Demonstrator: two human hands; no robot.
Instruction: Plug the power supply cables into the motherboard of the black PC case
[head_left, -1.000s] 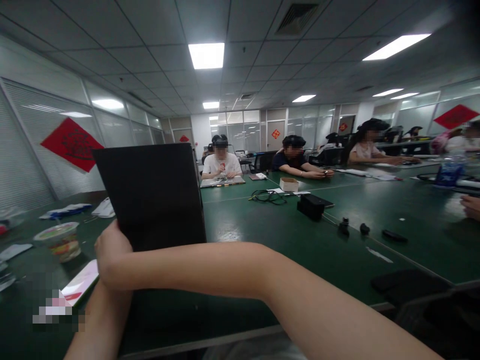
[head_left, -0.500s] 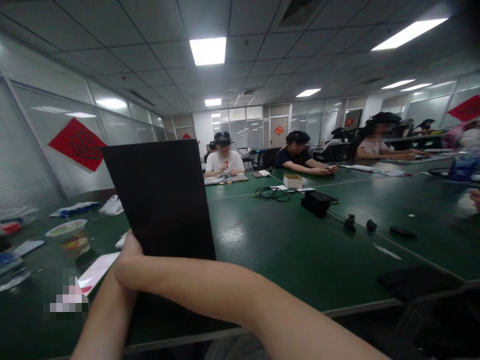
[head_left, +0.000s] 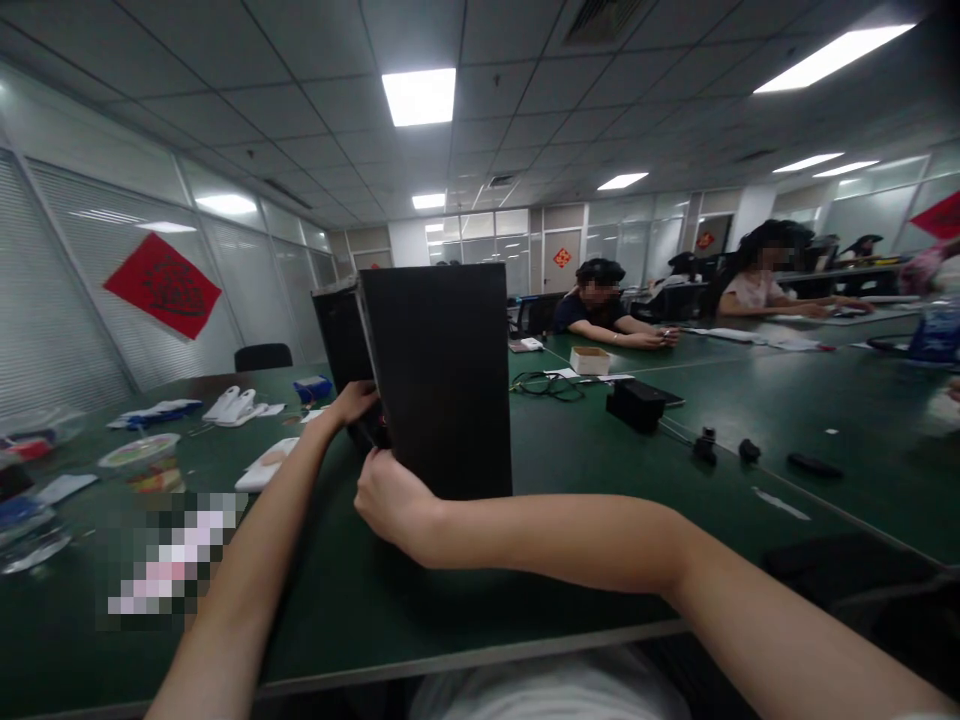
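Observation:
A tall black folder (head_left: 442, 380) stands upright on the green table (head_left: 570, 500) in front of me, opened so that a second black panel (head_left: 341, 335) shows behind its left side. My right hand (head_left: 390, 500) reaches across from the right and grips the lower left edge of the front panel, fingers curled. My left hand (head_left: 352, 402) stretches forward and holds the lower edge of the rear panel. The inside of the folder is hidden.
A lidded food cup (head_left: 139, 462), white packets and blue items lie at the left. A small cardboard box (head_left: 589, 360), coiled cable (head_left: 544, 385), a black box (head_left: 637, 405) and small black parts sit mid-table. Other people sit along the far side.
The folder has moved right and away from me and has come open into two panels. My left hand, hidden before, now holds the rear panel. The view has shifted left.

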